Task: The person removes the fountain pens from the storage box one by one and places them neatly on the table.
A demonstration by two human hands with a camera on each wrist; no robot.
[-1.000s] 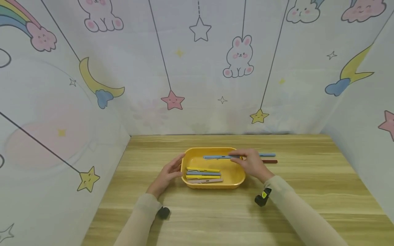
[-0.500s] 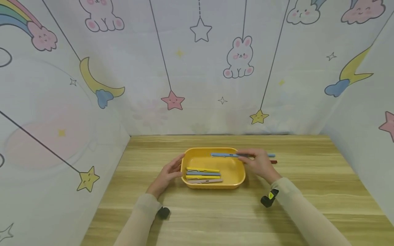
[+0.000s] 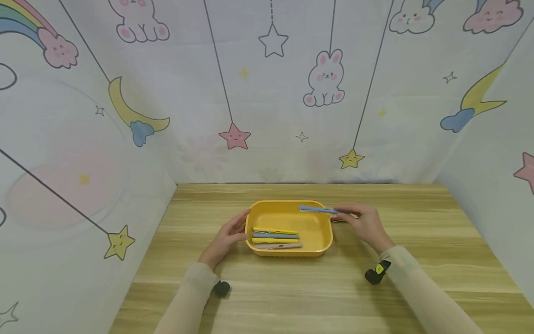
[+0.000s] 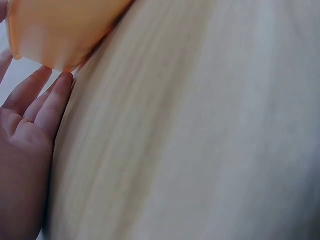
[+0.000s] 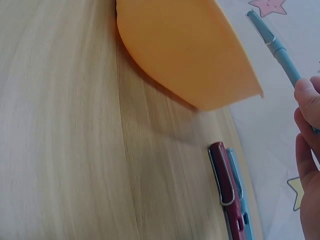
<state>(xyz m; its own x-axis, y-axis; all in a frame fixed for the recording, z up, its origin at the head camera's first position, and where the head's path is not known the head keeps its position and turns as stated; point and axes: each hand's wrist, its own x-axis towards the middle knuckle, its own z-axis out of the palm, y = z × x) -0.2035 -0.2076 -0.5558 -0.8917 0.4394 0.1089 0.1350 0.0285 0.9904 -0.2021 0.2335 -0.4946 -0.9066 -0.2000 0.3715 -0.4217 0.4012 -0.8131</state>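
A yellow plastic tray [image 3: 289, 254] stands on the table. My left hand [image 3: 227, 237] touches its left end with fingers extended, as the left wrist view confirms at the tray's end wall [image 4: 65, 40]. Between thumb and fingers, my right hand [image 3: 364, 225] pinches a blue pen [image 5: 275, 47] by one end. The pen's clip end [image 3: 310, 208] reaches over the tray's back right corner. Inside the tray lie two yellow pens [image 3: 276, 240], a blue pen [image 3: 276, 236] and a pinkish pen [image 3: 280, 246], side by side.
Right of the tray, a dark red pen [image 5: 227, 180] and a second light blue pen [image 5: 241, 187] lie side by side on the wooden table [image 3: 275, 292]. In the head view my right hand partly hides them. A patterned cloth wall [image 3: 275, 102] rises behind.
My right hand has moved right with the blue pen, from over the tray's inside to beyond its right rim. The left hand and the pens in the tray stay put.
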